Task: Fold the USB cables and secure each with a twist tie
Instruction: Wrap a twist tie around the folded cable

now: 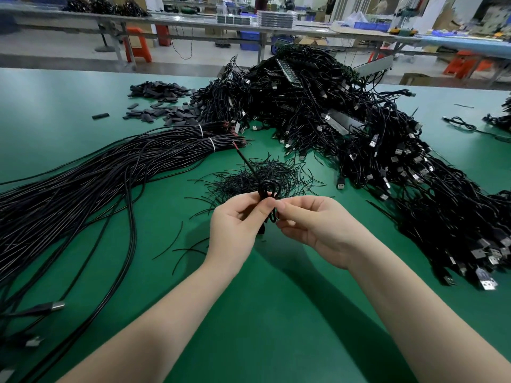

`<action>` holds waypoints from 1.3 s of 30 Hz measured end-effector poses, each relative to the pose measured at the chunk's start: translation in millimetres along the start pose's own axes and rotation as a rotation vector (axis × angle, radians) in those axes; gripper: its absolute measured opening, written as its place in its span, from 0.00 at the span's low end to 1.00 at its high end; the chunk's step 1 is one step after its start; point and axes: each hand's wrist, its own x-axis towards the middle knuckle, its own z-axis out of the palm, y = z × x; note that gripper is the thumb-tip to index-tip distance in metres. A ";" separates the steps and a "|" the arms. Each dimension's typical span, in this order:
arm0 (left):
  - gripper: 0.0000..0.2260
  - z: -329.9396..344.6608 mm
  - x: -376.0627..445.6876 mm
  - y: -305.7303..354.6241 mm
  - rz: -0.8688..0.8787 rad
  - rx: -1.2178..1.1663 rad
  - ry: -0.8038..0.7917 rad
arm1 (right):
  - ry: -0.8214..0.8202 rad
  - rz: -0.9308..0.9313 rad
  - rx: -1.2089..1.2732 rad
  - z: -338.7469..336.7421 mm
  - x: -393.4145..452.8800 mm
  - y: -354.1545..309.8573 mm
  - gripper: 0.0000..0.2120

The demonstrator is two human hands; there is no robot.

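Note:
A folded black USB cable (pixel 267 190) is held upright above the green table, its loops showing over my fingers and its red-tipped end (pixel 243 158) sticking up and to the left. My left hand (pixel 237 225) grips the bundle's middle. My right hand (pixel 312 225) pinches at the bundle's right side; whether a twist tie is between its fingers is hidden. Just behind the hands lies a heap of thin black twist ties (pixel 257 175).
Long unfolded black cables (pixel 83 183) banded in white spread across the left. A big heap of folded USB cables (pixel 359 139) fills the right and back. Small black sleeves (pixel 160 106) lie at the far left. The green table (pixel 262 313) is bare near me.

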 end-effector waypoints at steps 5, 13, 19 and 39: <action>0.04 -0.6 0.2 1.4 0.011 0.017 -0.008 | -0.049 0.098 0.106 0.4 -1.6 0.0 0.05; 0.05 -0.5 2.2 -0.7 -0.058 -0.002 -0.032 | 0.177 -0.387 -0.601 -5.0 4.2 2.7 0.06; 0.06 -0.1 0.8 -0.1 -0.044 0.028 -0.066 | 0.015 0.037 -0.056 -5.6 -0.2 -1.9 0.10; 0.09 3.6 5.5 14.3 -0.446 -0.175 0.026 | 0.272 -0.766 -0.852 -4.1 3.6 4.9 0.03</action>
